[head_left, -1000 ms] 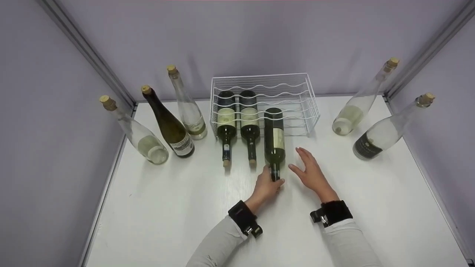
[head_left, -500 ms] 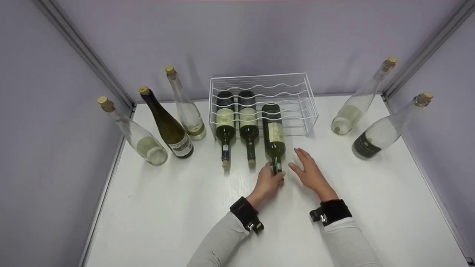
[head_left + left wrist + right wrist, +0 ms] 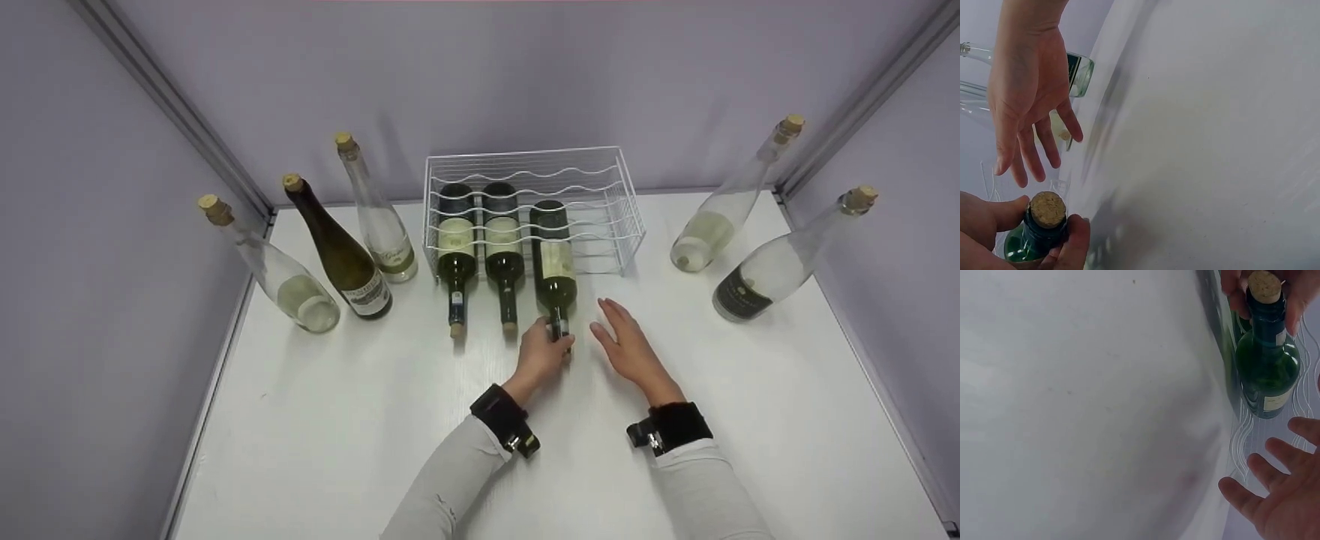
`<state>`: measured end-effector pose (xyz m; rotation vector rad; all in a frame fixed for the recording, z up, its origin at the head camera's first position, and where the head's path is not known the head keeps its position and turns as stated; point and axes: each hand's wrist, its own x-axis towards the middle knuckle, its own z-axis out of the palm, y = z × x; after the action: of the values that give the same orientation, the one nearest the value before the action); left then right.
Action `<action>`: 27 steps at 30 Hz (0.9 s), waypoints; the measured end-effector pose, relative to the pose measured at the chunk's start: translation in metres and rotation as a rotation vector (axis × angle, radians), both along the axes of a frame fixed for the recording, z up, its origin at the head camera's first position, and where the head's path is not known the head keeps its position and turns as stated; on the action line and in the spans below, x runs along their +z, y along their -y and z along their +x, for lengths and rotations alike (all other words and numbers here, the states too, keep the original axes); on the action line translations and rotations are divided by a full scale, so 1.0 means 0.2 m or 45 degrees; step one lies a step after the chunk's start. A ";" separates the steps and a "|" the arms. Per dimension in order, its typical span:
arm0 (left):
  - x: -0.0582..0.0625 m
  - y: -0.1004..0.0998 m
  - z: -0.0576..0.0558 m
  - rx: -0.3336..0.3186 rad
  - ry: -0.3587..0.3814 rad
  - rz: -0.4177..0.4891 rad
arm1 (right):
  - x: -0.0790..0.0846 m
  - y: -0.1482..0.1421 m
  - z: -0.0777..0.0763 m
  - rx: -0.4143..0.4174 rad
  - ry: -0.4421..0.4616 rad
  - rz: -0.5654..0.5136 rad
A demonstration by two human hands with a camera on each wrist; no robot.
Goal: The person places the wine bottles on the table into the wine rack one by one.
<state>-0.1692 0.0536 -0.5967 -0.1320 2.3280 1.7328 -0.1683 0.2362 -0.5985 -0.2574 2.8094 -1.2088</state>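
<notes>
Bottle [image 3: 557,260] deeper in rack [image 3: 523,152] | hands: left [image 3: 541,354] grips neck [image 3: 558,321], right [image 3: 634,355] spread, empty | bottles [image 3: 503,238] alongside

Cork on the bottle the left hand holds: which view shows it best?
Left wrist: the cork shows whole, end toward the camera, well inside the frame. Right wrist shows it too, but tight against the top edge. Head shows the bottle, but the cork can't be made out beside the left hand.

White tabletop [image 3: 337,427] beneath a wire rack [image 3: 592,234] and, either side of it, five upright corked bottles [image 3: 352,266].
</notes>
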 end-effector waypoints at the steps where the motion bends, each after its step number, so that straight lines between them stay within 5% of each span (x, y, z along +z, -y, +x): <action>1: 0.00 0.00 0.00 0.004 0.000 0.002 | 0.00 0.00 0.00 0.001 0.002 -0.004; 27: 0.02 -0.02 -0.17 0.017 -0.014 0.002 | -0.01 0.00 -0.01 0.000 0.002 -0.039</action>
<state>-0.2023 0.0577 -0.5932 -0.1389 2.3390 1.7455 -0.1699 0.2354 -0.6011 -0.2584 2.7910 -1.2526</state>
